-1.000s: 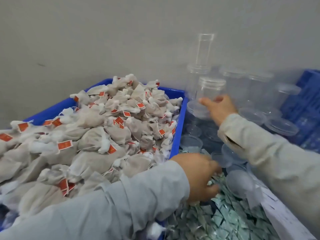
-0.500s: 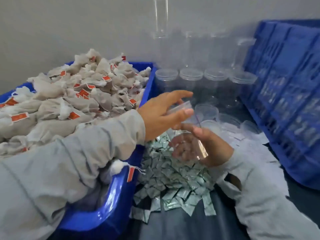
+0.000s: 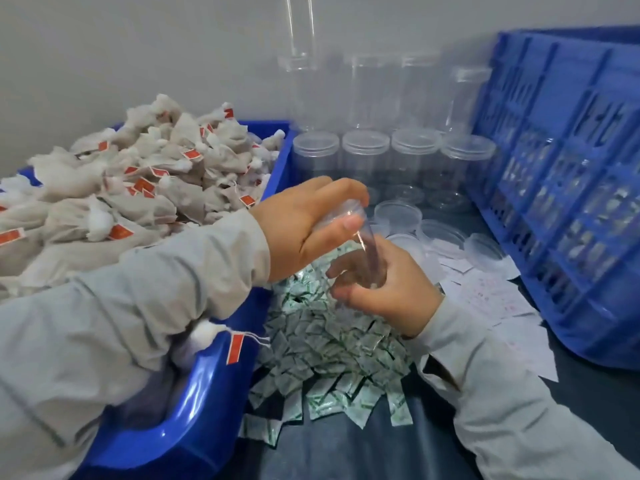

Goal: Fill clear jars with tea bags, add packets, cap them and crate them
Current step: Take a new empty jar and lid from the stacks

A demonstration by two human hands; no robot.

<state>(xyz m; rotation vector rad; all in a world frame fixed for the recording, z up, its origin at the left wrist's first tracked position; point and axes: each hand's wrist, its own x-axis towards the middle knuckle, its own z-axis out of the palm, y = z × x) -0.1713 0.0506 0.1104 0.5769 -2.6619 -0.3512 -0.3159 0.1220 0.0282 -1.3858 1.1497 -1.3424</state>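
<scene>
- Clear plastic jar (image 3: 360, 268), centre frame, tilted and apparently empty, gripped around its body by the right hand (image 3: 388, 289).
- Left hand (image 3: 311, 223) pinches the lid (image 3: 343, 216) at the jar's mouth.
- Advice: pull the lid straight off, then load from the tea bags (image 3: 131, 188), left of frame.

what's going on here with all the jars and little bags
A person is packing tea into clear jars. The right hand grips an empty clear jar, tilted over a pile of green-and-white packets, while the left hand holds the clear lid at its mouth. A blue bin heaped with tea bags sits to the left, capped empty jars stand behind, and a blue crate is on the right.
</scene>
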